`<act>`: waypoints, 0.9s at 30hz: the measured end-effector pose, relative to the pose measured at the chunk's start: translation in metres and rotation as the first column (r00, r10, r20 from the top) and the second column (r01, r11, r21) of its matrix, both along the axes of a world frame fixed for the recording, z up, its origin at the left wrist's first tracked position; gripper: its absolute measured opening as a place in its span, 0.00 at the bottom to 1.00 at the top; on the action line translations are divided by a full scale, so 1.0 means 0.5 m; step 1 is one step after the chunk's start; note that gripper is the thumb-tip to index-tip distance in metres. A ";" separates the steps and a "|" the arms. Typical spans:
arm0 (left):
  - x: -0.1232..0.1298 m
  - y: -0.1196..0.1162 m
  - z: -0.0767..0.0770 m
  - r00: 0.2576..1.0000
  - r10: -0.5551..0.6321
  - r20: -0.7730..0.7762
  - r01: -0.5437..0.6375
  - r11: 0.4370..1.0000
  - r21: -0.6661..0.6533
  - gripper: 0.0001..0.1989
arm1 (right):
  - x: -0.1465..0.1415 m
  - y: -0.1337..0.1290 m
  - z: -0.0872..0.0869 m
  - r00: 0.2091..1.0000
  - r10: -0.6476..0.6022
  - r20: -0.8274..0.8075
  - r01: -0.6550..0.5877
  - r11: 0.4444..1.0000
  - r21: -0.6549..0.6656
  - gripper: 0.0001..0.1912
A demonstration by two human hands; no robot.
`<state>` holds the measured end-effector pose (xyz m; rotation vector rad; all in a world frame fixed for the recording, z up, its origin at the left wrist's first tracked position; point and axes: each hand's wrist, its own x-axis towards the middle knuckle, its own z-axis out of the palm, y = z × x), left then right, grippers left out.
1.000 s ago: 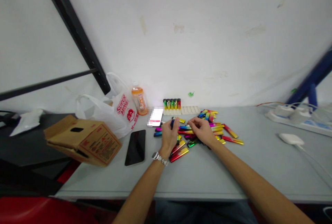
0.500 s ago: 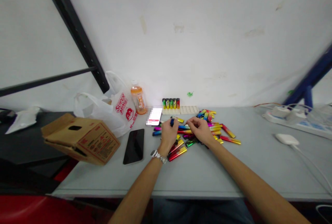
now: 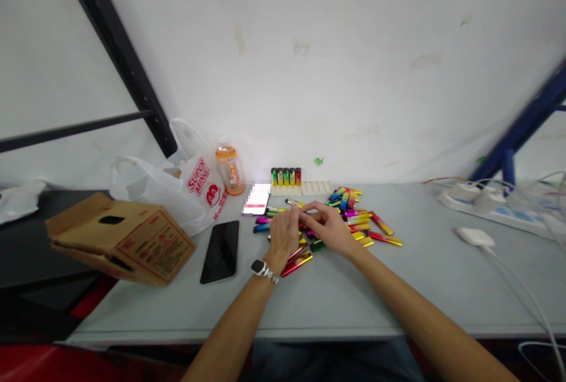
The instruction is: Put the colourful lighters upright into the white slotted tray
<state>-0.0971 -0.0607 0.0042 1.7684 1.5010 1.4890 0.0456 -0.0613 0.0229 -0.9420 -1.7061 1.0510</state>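
Several shiny multicoloured lighters (image 3: 297, 264) lie in a loose pile on the grey table (image 3: 345, 305). Above the pile my left hand (image 3: 284, 233), with a watch on its wrist, is closed, and what its fingers hold is hidden. My right hand (image 3: 329, 226) meets it at the fingertips, thumb and forefinger pinched around a small dark item too small to name. Behind them, several lighters (image 3: 286, 177) stand upright in a row in a cream tray (image 3: 317, 188) with small slots; the tray's right part shows bare slots.
On the left are an open cardboard box (image 3: 154, 246), a white plastic bag (image 3: 186, 193), an orange bottle (image 3: 229, 170), a dark phone (image 3: 220, 252) and a lit phone (image 3: 257, 199). A white charger (image 3: 475, 237) and power strip (image 3: 508, 211) lie at the right.
My hands have come together, the right fingertips now meeting the left ones. The whole view has shifted slightly, so things appear further left.
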 end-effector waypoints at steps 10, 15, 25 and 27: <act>0.003 -0.005 0.017 0.980 -0.175 -0.092 0.182 0.981 0.068 0.23 | 0.032 0.054 0.039 0.999 0.021 -0.043 -0.031 0.964 -0.265 0.18; -0.004 0.012 0.015 1.000 -0.016 -0.013 0.017 0.996 0.086 0.18 | 0.089 0.158 0.088 0.976 -0.005 0.217 0.016 0.999 -0.051 0.11; -0.023 0.030 -0.003 0.993 -0.066 -0.103 0.073 0.995 0.061 0.17 | 0.061 0.356 0.105 0.725 -0.305 0.618 0.070 0.925 0.374 0.09; -0.026 0.036 -0.008 0.992 -0.070 -0.103 0.076 0.995 0.062 0.15 | 0.048 0.371 0.103 0.668 -0.303 0.680 0.024 0.922 0.388 0.10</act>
